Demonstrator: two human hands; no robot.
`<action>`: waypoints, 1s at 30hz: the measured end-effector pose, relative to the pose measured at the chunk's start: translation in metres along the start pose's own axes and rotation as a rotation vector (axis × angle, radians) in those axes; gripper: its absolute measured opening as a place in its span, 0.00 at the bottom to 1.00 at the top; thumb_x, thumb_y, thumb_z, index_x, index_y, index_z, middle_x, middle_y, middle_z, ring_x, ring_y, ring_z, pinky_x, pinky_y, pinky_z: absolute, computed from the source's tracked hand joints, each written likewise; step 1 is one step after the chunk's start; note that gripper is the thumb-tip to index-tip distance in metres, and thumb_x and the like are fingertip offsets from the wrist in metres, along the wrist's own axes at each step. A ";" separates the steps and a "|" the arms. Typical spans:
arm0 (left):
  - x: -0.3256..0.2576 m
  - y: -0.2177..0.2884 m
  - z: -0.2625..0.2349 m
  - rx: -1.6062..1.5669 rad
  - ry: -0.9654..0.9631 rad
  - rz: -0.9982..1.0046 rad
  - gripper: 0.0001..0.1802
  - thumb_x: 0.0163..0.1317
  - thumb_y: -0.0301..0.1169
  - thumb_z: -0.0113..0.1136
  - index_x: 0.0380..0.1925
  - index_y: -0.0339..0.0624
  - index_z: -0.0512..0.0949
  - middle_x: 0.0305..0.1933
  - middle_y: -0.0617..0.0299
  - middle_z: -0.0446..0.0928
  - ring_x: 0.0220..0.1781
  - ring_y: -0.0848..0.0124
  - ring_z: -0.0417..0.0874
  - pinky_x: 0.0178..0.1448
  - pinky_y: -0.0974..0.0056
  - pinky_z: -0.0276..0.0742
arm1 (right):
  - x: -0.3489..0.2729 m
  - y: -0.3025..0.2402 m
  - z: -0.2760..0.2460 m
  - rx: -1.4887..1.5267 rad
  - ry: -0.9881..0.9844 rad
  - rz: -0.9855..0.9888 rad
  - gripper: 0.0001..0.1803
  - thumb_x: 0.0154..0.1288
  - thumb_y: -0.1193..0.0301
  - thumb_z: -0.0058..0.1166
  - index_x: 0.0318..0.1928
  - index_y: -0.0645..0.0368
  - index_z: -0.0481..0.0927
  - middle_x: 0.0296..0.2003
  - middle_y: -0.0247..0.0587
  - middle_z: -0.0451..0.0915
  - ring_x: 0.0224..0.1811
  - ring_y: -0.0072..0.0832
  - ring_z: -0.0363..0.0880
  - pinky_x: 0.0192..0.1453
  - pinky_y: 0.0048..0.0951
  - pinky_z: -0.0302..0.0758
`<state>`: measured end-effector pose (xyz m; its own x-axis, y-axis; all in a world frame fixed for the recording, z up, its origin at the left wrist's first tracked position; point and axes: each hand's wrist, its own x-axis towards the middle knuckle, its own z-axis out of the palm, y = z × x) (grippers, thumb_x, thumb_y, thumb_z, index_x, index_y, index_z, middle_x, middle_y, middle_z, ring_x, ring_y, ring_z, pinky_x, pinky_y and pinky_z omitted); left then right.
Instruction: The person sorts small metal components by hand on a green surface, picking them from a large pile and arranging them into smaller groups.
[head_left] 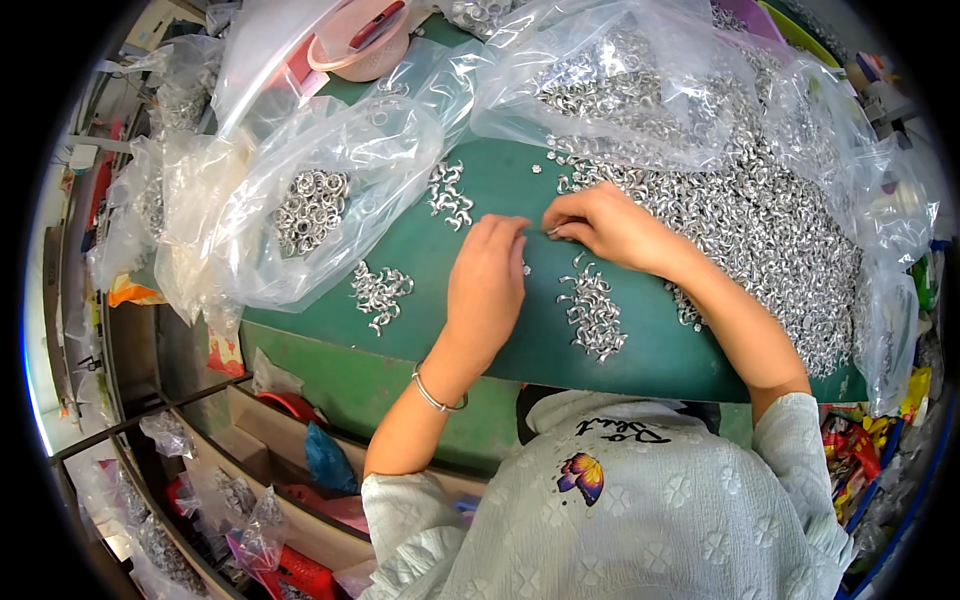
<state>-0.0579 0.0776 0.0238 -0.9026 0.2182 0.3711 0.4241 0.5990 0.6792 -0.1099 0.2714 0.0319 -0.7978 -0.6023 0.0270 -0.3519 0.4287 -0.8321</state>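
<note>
My left hand (484, 275), a bangle at its wrist, is above the green tabletop (500, 170) with its fingers curled and pressed together. What they hold, if anything, is hidden. Just to its right, my right hand (610, 228) pinches a small silver metal piece at its fingertips; its exact shape is too small to tell. Small curved silver metal pieces lie in three little piles: one pile (450, 195) beyond my left hand, another pile (380, 294) to its left, and a third pile (594, 315) nearer me, below my right hand.
A large heap of silver pieces (770, 230) spreads over the right side, partly under a clear plastic bag (640, 90). Silver rings (310, 210) sit in an open plastic bag at left. A pink basket (362, 55) stands at the back. Shelf compartments (240, 445) are lower left.
</note>
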 end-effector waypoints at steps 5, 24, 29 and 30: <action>-0.004 -0.005 -0.002 -0.275 -0.010 -0.212 0.14 0.58 0.16 0.61 0.45 0.30 0.78 0.39 0.52 0.81 0.36 0.67 0.83 0.38 0.66 0.79 | 0.008 -0.004 0.010 0.232 -0.022 0.140 0.08 0.59 0.80 0.58 0.41 0.65 0.82 0.31 0.48 0.85 0.34 0.30 0.84 0.40 0.31 0.79; 0.024 -0.042 -0.021 0.209 0.189 -0.268 0.05 0.60 0.26 0.62 0.32 0.35 0.80 0.36 0.53 0.77 0.34 0.53 0.80 0.39 0.57 0.75 | 0.001 -0.016 0.017 0.474 0.070 0.233 0.12 0.68 0.79 0.49 0.50 0.67 0.77 0.45 0.42 0.80 0.40 0.23 0.80 0.44 0.24 0.77; -0.013 -0.036 -0.041 0.272 0.189 -0.220 0.05 0.58 0.25 0.63 0.33 0.36 0.81 0.37 0.55 0.77 0.40 0.55 0.79 0.44 0.56 0.72 | -0.015 -0.003 0.007 -0.328 0.282 -0.078 0.12 0.61 0.79 0.56 0.47 0.64 0.78 0.45 0.46 0.80 0.49 0.41 0.78 0.56 0.37 0.73; -0.024 -0.038 -0.047 0.365 0.201 -0.212 0.05 0.58 0.25 0.63 0.33 0.36 0.81 0.37 0.56 0.77 0.42 0.56 0.79 0.47 0.55 0.71 | -0.015 -0.001 0.004 -0.337 0.305 -0.066 0.13 0.60 0.77 0.57 0.46 0.64 0.78 0.45 0.49 0.78 0.53 0.48 0.73 0.59 0.41 0.71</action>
<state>-0.0491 0.0133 0.0191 -0.9190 -0.0702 0.3879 0.1457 0.8539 0.4997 -0.0962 0.2774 0.0300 -0.8580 -0.4321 0.2777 -0.5065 0.6216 -0.5976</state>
